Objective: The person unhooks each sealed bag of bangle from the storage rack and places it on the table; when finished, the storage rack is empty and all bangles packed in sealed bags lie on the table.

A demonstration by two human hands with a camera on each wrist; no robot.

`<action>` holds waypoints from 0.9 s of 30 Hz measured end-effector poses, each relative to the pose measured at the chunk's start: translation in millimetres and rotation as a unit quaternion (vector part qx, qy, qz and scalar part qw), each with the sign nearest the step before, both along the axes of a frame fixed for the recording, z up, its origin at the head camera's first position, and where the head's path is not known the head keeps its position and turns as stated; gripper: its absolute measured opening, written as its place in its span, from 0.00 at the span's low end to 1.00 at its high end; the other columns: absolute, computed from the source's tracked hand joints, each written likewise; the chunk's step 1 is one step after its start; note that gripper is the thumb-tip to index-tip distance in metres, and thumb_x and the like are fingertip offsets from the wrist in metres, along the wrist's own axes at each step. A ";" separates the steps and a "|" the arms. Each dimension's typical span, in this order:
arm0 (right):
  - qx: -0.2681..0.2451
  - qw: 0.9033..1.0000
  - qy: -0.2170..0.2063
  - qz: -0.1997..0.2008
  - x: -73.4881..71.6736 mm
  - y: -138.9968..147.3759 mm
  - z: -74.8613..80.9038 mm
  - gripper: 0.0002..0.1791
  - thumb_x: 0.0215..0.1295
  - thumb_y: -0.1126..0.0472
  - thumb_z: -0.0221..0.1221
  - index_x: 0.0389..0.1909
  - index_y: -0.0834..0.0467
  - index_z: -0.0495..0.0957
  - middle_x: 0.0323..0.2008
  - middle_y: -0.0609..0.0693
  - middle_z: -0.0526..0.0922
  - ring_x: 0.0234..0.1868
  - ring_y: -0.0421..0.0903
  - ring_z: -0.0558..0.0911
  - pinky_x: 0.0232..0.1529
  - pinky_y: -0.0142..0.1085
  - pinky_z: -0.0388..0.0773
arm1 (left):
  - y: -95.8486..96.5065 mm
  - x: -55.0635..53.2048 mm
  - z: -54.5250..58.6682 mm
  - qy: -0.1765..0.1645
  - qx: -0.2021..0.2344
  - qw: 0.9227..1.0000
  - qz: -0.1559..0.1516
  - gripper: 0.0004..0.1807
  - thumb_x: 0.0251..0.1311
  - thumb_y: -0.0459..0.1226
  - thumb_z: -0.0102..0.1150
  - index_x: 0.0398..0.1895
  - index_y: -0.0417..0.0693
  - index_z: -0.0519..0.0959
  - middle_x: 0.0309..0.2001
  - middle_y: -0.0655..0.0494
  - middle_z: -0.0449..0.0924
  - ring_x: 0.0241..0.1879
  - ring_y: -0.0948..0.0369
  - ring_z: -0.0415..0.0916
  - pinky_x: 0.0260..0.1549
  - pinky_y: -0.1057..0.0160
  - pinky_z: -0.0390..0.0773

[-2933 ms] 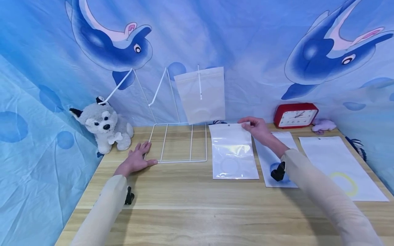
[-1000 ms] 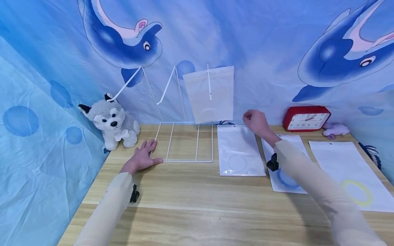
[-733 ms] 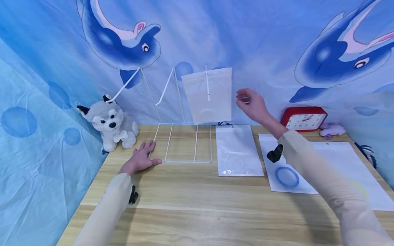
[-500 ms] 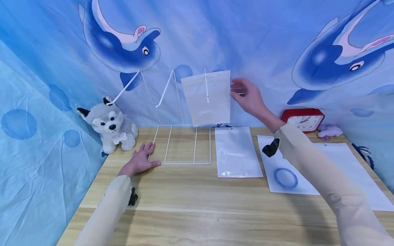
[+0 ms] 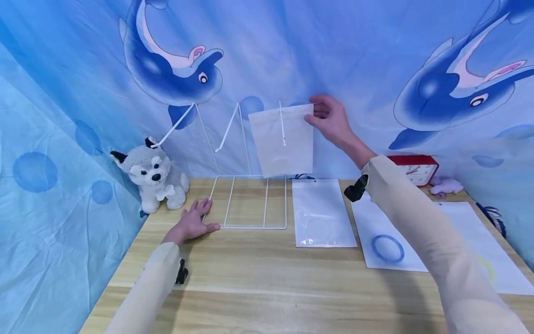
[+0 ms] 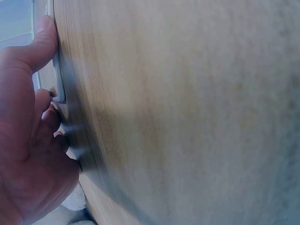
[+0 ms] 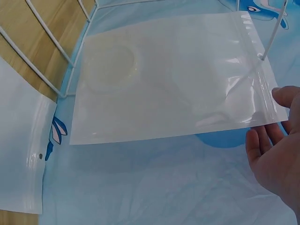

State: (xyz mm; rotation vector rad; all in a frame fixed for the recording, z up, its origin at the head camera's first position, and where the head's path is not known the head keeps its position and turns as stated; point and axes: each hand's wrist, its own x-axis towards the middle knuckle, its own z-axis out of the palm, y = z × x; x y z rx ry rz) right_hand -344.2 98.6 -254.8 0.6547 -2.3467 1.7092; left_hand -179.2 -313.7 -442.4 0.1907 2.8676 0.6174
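A white wire rack (image 5: pixel 253 228) with upright prongs stands at the back of the table. From its right prong hangs a white zip bag (image 5: pixel 288 148), a pale round shape showing through near its lower end. My right hand (image 5: pixel 331 119) pinches that bag's upper right corner, thumb in front and fingers behind; the right wrist view shows the thumb (image 7: pixel 285 96) over the zip strip. My left hand (image 5: pixel 192 222) lies with spread fingers across the front left corner of the rack's base, its thumb along the front wire.
Right of the rack lies a flat white bag (image 5: pixel 323 213). Beyond it are a bag with a blue ring (image 5: pixel 388 248) and another with a yellow ring, partly behind my right sleeve. A plush husky (image 5: pixel 152 176), a red clock (image 5: pixel 417 170) and a purple toy (image 5: pixel 446 185) line the back.
My right hand has left the top edge of the bag on the table, risen and gone left to the hanging bag's corner. My left hand keeps its place on the rack base.
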 end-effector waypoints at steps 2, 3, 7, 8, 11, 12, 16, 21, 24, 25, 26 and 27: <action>0.000 1.000 0.001 0.003 -1.4 0.5 -0.9 0.25 0.68 0.66 0.63 0.65 0.65 0.72 0.54 0.63 0.80 0.53 0.53 0.79 0.55 0.40 0.76 | 0.9 0.4 -0.3 0.001 0.000 1.000 0.000 0.52 0.62 0.54 0.64 0.76 0.31 0.52 0.77 0.33 0.45 0.73 0.31 0.35 0.64 0.26 0.37; 0.000 1.000 0.001 0.004 -1.3 0.8 -0.9 0.25 0.67 0.65 0.63 0.64 0.65 0.72 0.53 0.63 0.80 0.52 0.53 0.79 0.54 0.39 0.76 | 1.3 0.5 -0.2 0.001 0.001 1.000 0.001 0.52 0.62 0.54 0.64 0.76 0.31 0.52 0.77 0.33 0.45 0.73 0.31 0.35 0.64 0.26 0.37; 0.011 1.000 0.000 0.005 -0.5 1.3 -0.4 0.24 0.67 0.64 0.64 0.63 0.63 0.75 0.53 0.61 0.80 0.51 0.53 0.80 0.53 0.39 0.77 | 0.9 0.4 -1.0 0.004 0.000 1.000 0.003 0.52 0.62 0.54 0.64 0.76 0.31 0.52 0.77 0.33 0.45 0.74 0.31 0.35 0.64 0.26 0.37; 0.016 1.000 -0.001 0.004 -0.6 1.0 -0.2 0.24 0.67 0.63 0.64 0.63 0.63 0.75 0.53 0.61 0.80 0.50 0.52 0.80 0.53 0.39 0.77 | 0.7 0.4 -1.2 0.005 0.000 1.000 0.004 0.52 0.62 0.54 0.64 0.76 0.31 0.52 0.77 0.33 0.46 0.74 0.31 0.35 0.64 0.26 0.37; 0.031 0.999 -0.005 0.005 -1.6 -0.9 0.1 0.24 0.67 0.62 0.65 0.62 0.62 0.76 0.55 0.58 0.80 0.50 0.52 0.79 0.52 0.39 0.78 | 0.5 0.7 -2.1 0.005 -0.001 1.000 0.003 0.52 0.62 0.55 0.64 0.76 0.31 0.52 0.76 0.33 0.46 0.74 0.31 0.35 0.64 0.26 0.37; 0.035 0.999 -0.006 0.007 -2.2 -1.7 0.2 0.24 0.67 0.62 0.65 0.62 0.62 0.76 0.55 0.58 0.80 0.50 0.52 0.79 0.51 0.38 0.78 | 0.4 0.8 -2.5 0.005 0.000 1.000 0.003 0.52 0.61 0.55 0.64 0.76 0.31 0.52 0.76 0.33 0.46 0.74 0.31 0.35 0.64 0.26 0.37; 0.034 0.999 -0.012 0.023 -3.6 -5.8 0.5 0.24 0.67 0.63 0.65 0.63 0.62 0.77 0.57 0.57 0.79 0.51 0.52 0.80 0.51 0.39 0.78 | -0.7 1.1 -3.7 0.002 0.001 1.000 0.005 0.53 0.61 0.55 0.64 0.76 0.31 0.52 0.77 0.33 0.45 0.74 0.31 0.35 0.64 0.26 0.36; 0.036 0.998 -0.018 0.040 -3.1 -8.8 2.3 0.22 0.68 0.62 0.64 0.63 0.60 0.78 0.56 0.56 0.79 0.48 0.50 0.81 0.49 0.39 0.79 | -0.6 1.0 -3.4 0.001 0.002 1.000 0.007 0.53 0.61 0.56 0.64 0.76 0.31 0.52 0.77 0.33 0.45 0.74 0.31 0.35 0.64 0.26 0.36; 0.033 0.998 -0.018 0.043 -3.8 -10.3 3.6 0.22 0.69 0.62 0.63 0.63 0.59 0.78 0.58 0.54 0.79 0.47 0.50 0.80 0.47 0.37 0.79 | -0.5 1.1 -3.3 -0.001 0.004 1.000 0.008 0.53 0.61 0.56 0.64 0.76 0.32 0.52 0.77 0.34 0.45 0.74 0.31 0.35 0.64 0.26 0.36; 0.032 0.998 -0.018 0.043 -4.3 -10.9 4.0 0.22 0.70 0.62 0.63 0.63 0.59 0.78 0.58 0.54 0.78 0.47 0.50 0.80 0.47 0.37 0.79 | -0.7 1.1 -3.4 -0.002 0.004 1.000 0.008 0.53 0.61 0.56 0.64 0.76 0.32 0.52 0.77 0.34 0.45 0.74 0.31 0.35 0.64 0.26 0.36; 0.030 0.998 -0.016 0.045 -4.7 -11.8 4.4 0.21 0.70 0.62 0.62 0.63 0.59 0.78 0.59 0.54 0.78 0.47 0.50 0.79 0.47 0.37 0.79 | -0.8 1.0 -3.5 -0.001 0.004 1.000 0.008 0.53 0.61 0.56 0.64 0.76 0.32 0.52 0.77 0.34 0.45 0.74 0.31 0.35 0.64 0.26 0.36; 0.028 0.998 -0.014 0.047 -5.4 -12.8 4.8 0.21 0.70 0.63 0.62 0.63 0.59 0.78 0.59 0.54 0.78 0.48 0.50 0.79 0.47 0.37 0.79 | -1.0 1.0 -3.7 0.000 0.004 1.000 0.008 0.53 0.61 0.56 0.64 0.76 0.32 0.52 0.77 0.34 0.45 0.74 0.31 0.35 0.64 0.26 0.36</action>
